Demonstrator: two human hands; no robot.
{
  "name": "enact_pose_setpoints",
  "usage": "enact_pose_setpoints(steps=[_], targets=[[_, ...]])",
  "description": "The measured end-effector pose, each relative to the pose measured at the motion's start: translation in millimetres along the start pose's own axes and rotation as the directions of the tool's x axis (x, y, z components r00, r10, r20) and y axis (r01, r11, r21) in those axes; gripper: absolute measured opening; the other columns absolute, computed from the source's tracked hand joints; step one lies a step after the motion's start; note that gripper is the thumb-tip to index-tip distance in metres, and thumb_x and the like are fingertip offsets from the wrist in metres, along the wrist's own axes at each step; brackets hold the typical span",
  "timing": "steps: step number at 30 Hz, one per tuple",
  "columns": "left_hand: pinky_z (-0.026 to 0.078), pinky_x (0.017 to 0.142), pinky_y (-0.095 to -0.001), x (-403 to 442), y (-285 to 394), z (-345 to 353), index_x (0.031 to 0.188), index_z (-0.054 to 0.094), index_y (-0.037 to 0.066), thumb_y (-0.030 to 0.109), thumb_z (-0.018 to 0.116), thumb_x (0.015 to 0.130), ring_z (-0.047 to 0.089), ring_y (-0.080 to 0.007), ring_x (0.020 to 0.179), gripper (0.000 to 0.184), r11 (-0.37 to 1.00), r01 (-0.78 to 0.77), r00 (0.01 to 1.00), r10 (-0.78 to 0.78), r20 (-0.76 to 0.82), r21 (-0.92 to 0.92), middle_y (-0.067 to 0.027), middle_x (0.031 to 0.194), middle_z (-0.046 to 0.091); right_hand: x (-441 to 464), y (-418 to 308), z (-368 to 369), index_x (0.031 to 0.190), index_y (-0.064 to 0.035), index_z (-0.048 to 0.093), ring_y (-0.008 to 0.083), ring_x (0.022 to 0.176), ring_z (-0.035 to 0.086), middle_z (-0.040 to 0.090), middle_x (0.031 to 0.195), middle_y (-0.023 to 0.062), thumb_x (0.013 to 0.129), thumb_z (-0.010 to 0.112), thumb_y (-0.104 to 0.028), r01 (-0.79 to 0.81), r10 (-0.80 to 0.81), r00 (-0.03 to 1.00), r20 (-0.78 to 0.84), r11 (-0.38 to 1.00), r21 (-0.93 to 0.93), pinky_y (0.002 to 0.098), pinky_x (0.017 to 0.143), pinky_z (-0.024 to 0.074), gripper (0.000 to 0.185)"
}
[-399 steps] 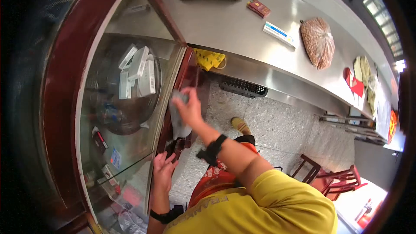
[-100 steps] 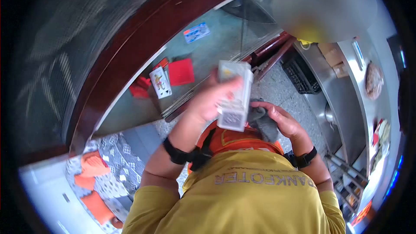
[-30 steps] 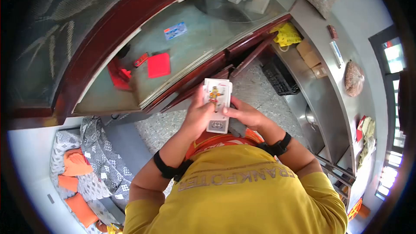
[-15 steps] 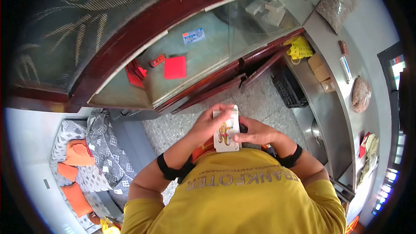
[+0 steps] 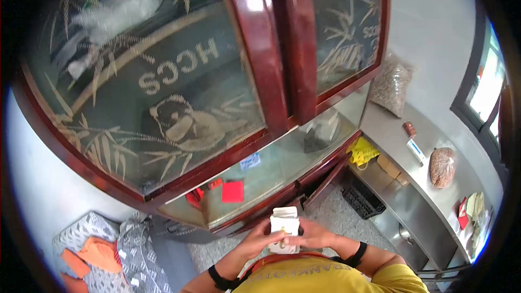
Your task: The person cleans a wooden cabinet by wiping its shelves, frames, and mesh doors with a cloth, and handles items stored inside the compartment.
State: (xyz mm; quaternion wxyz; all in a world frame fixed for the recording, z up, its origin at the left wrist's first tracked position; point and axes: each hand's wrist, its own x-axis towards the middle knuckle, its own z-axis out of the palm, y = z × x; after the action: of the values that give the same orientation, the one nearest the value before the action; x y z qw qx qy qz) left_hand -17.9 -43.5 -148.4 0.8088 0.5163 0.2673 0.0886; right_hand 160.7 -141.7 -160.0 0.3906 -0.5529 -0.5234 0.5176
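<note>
In front of my waist is a deck of white playing cards (image 5: 285,225), with a faint printed figure on the face toward me. Part of the deck sticks out at the far end, beyond the rest. My left hand (image 5: 259,242) is closed around the deck's left side, its thumb across the card face. From the right, my right hand (image 5: 317,236) grips the other edge. Fingers beneath the cards are hidden.
A dark red cabinet (image 5: 297,92) with etched glass doors rises ahead. Its shelf holds a red square (image 5: 233,191) and a blue-white card (image 5: 250,161). Bags and small items lie on the right-hand counter (image 5: 399,141). A black crate (image 5: 363,198) sits below; bedding (image 5: 97,255) is at left.
My view has tilted up, showing more of the cabinet doors. The deck, earlier squared with a joker figure showing, now has a part pushed out at its far end. Both hands still hold it.
</note>
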Motion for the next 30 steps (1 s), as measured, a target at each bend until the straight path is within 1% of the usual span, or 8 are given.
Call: enact_pose_setpoints(steps=[3, 6, 9, 11, 14, 20, 22, 30], targets=[[0.044, 0.088, -0.0327, -9.4, 15.6, -1.8, 0.127, 0.040, 0.002, 0.019, 0.065, 0.080, 0.054, -0.0171, 0.103, 0.055, 0.984, -0.027, 0.999, 0.033, 0.033, -0.175, -0.0068, 0.112, 0.056, -4.6, -24.9, -24.9, 0.131, 0.0013, 0.034, 0.0372, 0.108, 0.051, 0.051, 0.117, 0.0256, 0.072, 0.060, -0.064, 0.067, -0.063, 0.998, 0.025, 0.957, -0.283, 0.0384, 0.093, 0.0400, 0.091], [0.045, 0.089, -0.0366, -25.7, 35.0, 2.0, 0.128, 0.038, 0.003, 0.013, 0.068, 0.076, 0.055, -0.0195, 0.105, 0.062, 0.949, -0.170, 0.978, 0.195, 0.073, -0.266, -0.0081, 0.117, 0.055, -10.8, -75.5, -60.6, 0.131, 0.0019, 0.034, 0.0335, 0.096, 0.058, 0.057, 0.106, 0.0261, 0.080, 0.055, -0.058, 0.065, -0.087, 0.993, -0.082, 0.967, -0.245, 0.0370, 0.084, 0.0449, 0.081], [0.045, 0.091, -0.0377, -37.2, 50.3, 3.8, 0.131, 0.035, 0.003, 0.010, 0.068, 0.074, 0.055, -0.0212, 0.107, 0.066, 0.947, -0.267, 0.956, 0.283, 0.074, -0.179, -0.0099, 0.120, 0.053, 3.1, -85.9, -98.8, 0.124, -0.0109, 0.043, 0.0263, 0.083, 0.062, 0.062, 0.087, 0.0195, 0.082, 0.058, -0.031, 0.165, -0.294, 0.914, -0.279, 0.899, -0.406, 0.0365, 0.074, 0.0467, 0.049], [0.044, 0.092, -0.0416, -45.1, 55.2, 8.7, 0.130, 0.036, -0.001, 0.012, 0.066, 0.074, 0.055, -0.0262, 0.108, 0.065, 0.948, -0.304, 0.950, 0.310, 0.046, -0.098, -0.0120, 0.121, 0.053, -1.0, -130.8, -121.2, 0.121, -0.0160, 0.044, 0.0271, 0.084, 0.061, 0.061, 0.089, 0.0180, 0.076, 0.058, -0.019, 0.183, -0.323, 0.853, -0.410, 0.921, -0.345, 0.0374, 0.072, 0.0467, 0.047], [0.048, 0.089, -0.0392, -56.2, 64.4, 22.3, 0.126, 0.038, -0.002, 0.013, 0.069, 0.070, 0.057, -0.0272, 0.103, 0.065, 0.910, -0.331, 0.944, 0.321, -0.082, -0.248, -0.0138, 0.112, 0.056, 5.0, -164.0, -150.2, 0.124, -0.0123, 0.039, 0.0298, 0.089, 0.060, 0.060, 0.093, 0.0176, 0.073, 0.060, -0.018, 0.311, -0.489, 0.729, -0.479, 0.860, -0.404, 0.0384, 0.075, 0.0466, 0.055], [0.047, 0.089, -0.0394, -61.3, 47.8, 20.3, 0.126, 0.039, -0.002, 0.008, 0.066, 0.073, 0.056, -0.0269, 0.104, 0.060, 0.904, -0.268, 0.959, 0.216, -0.185, -0.334, -0.0130, 0.115, 0.056, 41.9, -194.2, -167.3, 0.122, -0.0037, 0.046, 0.0334, 0.100, 0.056, 0.056, 0.110, 0.0190, 0.069, 0.067, -0.039, 0.203, -0.500, 0.701, -0.509, 0.824, -0.529, 0.0394, 0.085, 0.0441, 0.067], [0.047, 0.089, -0.0391, -62.3, 44.9, 25.3, 0.126, 0.039, -0.002, 0.009, 0.066, 0.074, 0.056, -0.0262, 0.104, 0.060, 0.908, -0.264, 0.959, 0.211, -0.190, -0.325, -0.0122, 0.116, 0.055, 49.1, -200.7, -164.2, 0.121, -0.0037, 0.050, 0.0331, 0.102, 0.055, 0.056, 0.112, 0.0193, 0.066, 0.066, -0.052, 0.004, -0.453, 0.706, -0.545, 0.771, -0.636, 0.0400, 0.088, 0.0427, 0.075], [0.044, 0.093, -0.0402, -60.7, 54.1, 23.9, 0.131, 0.034, 0.002, 0.014, 0.067, 0.074, 0.053, -0.0275, 0.109, 0.066, 0.932, -0.210, 0.973, 0.170, -0.155, -0.295, -0.0123, 0.120, 0.052, 52.8, -219.3, -154.8, 0.123, -0.0013, 0.047, 0.0327, 0.106, 0.054, 0.059, 0.108, 0.0193, 0.062, 0.067, -0.060, -0.043, -0.417, 0.729, -0.543, 0.763, -0.645, 0.0405, 0.090, 0.0428, 0.087]])
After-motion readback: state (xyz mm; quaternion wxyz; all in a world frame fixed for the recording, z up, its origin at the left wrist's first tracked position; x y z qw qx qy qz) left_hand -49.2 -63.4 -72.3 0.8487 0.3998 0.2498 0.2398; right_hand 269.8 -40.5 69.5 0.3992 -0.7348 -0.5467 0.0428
